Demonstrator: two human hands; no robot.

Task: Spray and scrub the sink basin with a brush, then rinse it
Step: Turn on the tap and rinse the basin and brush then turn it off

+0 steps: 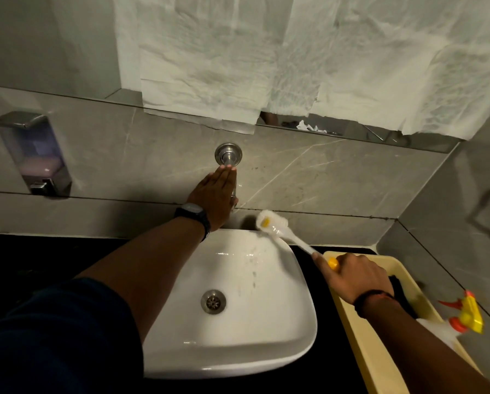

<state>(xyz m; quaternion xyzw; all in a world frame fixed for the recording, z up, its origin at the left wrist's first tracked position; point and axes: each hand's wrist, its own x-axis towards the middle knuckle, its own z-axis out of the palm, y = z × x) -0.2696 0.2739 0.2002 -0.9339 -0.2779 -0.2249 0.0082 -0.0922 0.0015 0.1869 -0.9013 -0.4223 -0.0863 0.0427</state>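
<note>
Now, at a bathroom counter, my left hand (214,194) lies flat over the tap (228,155) at centre frame, fingers straight and pressed together, fingertips (227,167) touching the tap's metal stem just below its round wall plate. The palm hides the rest of the tap, so I cannot tell whether I am pressing or turning anything. A dark watch (194,216) sits on that wrist.

My right hand (351,275), at right of centre, is closed in a fist around the yellow end of the brush (280,233). The white handle runs up and to the left from my fist, and the white bristle head with its yellow spot hangs over the back right rim of the sink (289,308); whether it touches the rim is unclear. A dark band circles that wrist.

The white sink fills the lower centre, its basin wet with streaks and its metal drain (213,302) open at the middle. It stands on a black counter (25,260).

At lower right, a cream tub (360,345) sits just beside the sink, and the sprayer (465,314), with a yellow and orange trigger head, stands at its far side. On the wall at upper left hangs a soap dispenser (35,155). Crumpled white paper (266,58) covers most of the mirror across the top.
</note>
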